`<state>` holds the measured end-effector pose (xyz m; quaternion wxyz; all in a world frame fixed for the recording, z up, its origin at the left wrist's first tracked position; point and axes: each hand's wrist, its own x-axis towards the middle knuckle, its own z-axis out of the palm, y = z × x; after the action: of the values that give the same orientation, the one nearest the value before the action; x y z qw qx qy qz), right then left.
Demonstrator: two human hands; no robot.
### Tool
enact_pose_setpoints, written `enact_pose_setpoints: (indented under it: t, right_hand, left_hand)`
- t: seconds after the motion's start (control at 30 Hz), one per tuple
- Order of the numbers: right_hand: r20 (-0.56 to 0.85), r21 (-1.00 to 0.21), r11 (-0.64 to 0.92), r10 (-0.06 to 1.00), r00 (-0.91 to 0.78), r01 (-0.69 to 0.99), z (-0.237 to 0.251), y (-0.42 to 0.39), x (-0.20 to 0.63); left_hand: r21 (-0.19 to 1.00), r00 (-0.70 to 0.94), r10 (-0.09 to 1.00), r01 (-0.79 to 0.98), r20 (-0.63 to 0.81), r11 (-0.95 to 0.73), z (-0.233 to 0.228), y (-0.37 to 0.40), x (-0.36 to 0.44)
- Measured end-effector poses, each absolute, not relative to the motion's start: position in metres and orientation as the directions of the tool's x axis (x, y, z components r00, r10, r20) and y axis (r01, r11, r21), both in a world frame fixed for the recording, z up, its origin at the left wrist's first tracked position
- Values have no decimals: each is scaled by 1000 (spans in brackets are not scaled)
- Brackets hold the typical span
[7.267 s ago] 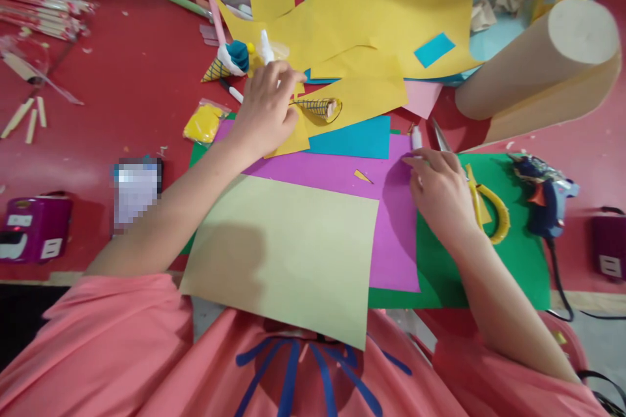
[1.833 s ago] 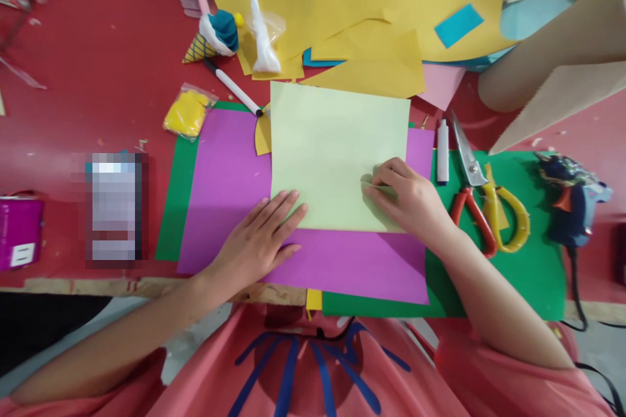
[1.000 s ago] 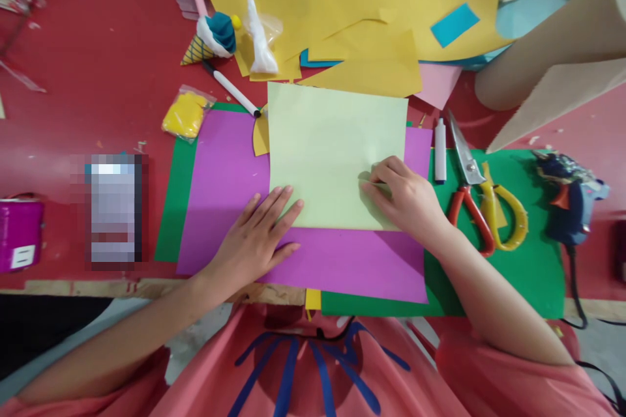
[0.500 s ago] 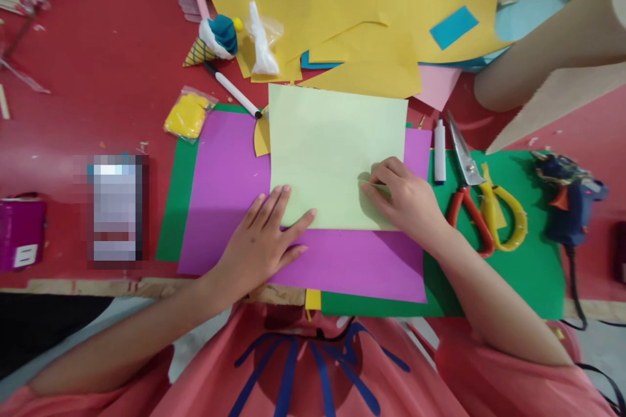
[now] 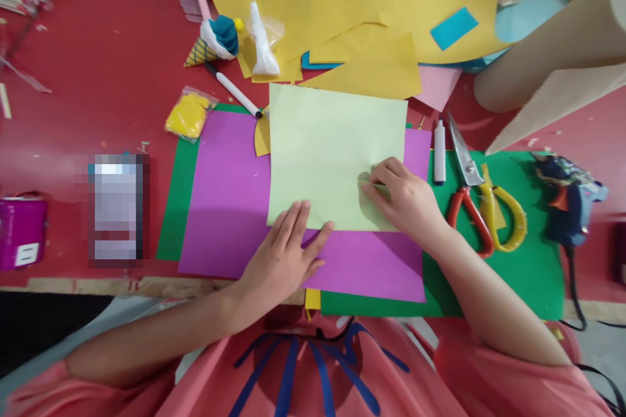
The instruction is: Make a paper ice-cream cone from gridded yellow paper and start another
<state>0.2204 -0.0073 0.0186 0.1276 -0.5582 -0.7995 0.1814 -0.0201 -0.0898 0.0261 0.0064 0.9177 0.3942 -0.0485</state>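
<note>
A pale green sheet of paper [image 5: 323,143] lies flat over a larger purple sheet [image 5: 220,195]. My left hand [image 5: 286,251] is open, its fingertips resting on the pale sheet's near edge and its thumb spread to the right. On the right part of the same sheet rests my right hand [image 5: 408,199], with fingers curled and the thumb close to them. Whatever lies between those fingertips, if anything, is too small to make out. Under the purple sheet is a green sheet [image 5: 528,287].
Right: a capped marker [image 5: 439,153], scissors [image 5: 468,172], a glue gun [image 5: 572,208] and a brown paper roll [image 5: 548,45]. Left: a phone [image 5: 116,208] and a bag of yellow clay [image 5: 188,114]. Behind: a pen [image 5: 238,94], a paper-clay cone [image 5: 212,39] and yellow sheets [image 5: 362,0].
My left hand has slid right and slightly toward me along the pale sheet's near edge. My right hand and the sheet look unmoved.
</note>
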Motion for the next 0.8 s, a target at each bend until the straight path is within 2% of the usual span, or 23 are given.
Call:
enact_pose_setpoints:
  t: [0.3, 0.8]
  right_hand:
    - [-16, -442, 296, 941, -337, 847, 20, -6, 221]
    - [-37, -437, 273, 947, -320, 857, 22, -5, 219]
  left_hand:
    - [75, 669, 737, 743, -96, -665, 22, -94, -22]
    - [71, 660, 749, 751, -60, -657, 16, -98, -23]
